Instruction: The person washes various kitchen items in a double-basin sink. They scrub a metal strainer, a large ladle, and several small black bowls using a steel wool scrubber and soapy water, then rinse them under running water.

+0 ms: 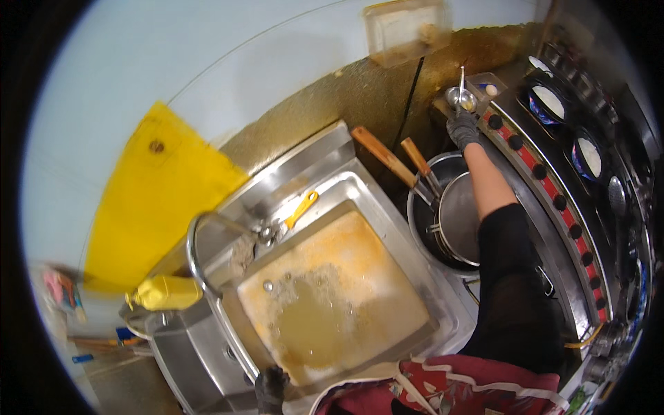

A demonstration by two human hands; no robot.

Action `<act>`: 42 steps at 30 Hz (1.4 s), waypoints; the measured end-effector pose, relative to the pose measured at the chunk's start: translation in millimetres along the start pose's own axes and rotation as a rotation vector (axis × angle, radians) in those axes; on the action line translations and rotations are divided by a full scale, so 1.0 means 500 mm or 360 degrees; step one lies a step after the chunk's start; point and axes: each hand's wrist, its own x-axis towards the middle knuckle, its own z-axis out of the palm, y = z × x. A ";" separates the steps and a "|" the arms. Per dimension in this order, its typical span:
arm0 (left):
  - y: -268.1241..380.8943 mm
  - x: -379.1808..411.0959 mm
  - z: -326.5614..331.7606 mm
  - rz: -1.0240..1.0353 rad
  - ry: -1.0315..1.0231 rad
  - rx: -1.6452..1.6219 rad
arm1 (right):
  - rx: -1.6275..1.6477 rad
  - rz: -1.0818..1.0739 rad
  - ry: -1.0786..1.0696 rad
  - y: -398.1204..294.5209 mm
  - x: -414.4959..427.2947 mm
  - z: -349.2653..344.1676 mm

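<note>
My right hand, in a black glove, reaches past the stove's front corner and grips the near rim of a small metal bowl. A spoon stands in that bowl, with something yellowish beside it. My left hand, also black-gloved, is curled at the end of the curved metal faucet spout, seemingly holding it; part of the grip is hidden. Below the spout, the stainless steel sink has a basin with murky brownish water, foam and orange-yellow staining.
Wooden-handled pans rest in a large metal pot beside the sink. The stove bears black knobs and bowls of white food. A yellow-handled tool lies behind the basin; a yellow bottle stands left of the faucet.
</note>
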 end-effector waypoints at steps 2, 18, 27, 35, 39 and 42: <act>0.005 0.006 0.014 0.0098 -0.0115 -0.0022 | -0.0207 -0.0484 0.0336 -0.013 -0.068 -0.031; 0.026 -0.025 -0.118 0.0793 -0.0175 0.0035 | 0.1332 0.0247 -0.1549 -0.424 -0.900 -0.398; -0.040 -0.108 -0.295 0.1831 0.0403 0.1242 | 0.1586 -0.0139 -0.2135 -0.558 -1.070 -0.276; -0.086 -0.041 -0.164 0.1805 -0.0011 0.1957 | 0.0965 -0.0570 -0.1999 -0.448 -1.026 -0.220; -0.093 -0.026 -0.214 0.2105 0.0169 0.2118 | 0.0609 -0.1051 -0.1711 -0.532 -1.032 -0.270; -0.056 -0.101 -0.289 0.1838 0.0440 0.1868 | 0.0828 -0.0973 -0.1608 -0.581 -1.046 -0.238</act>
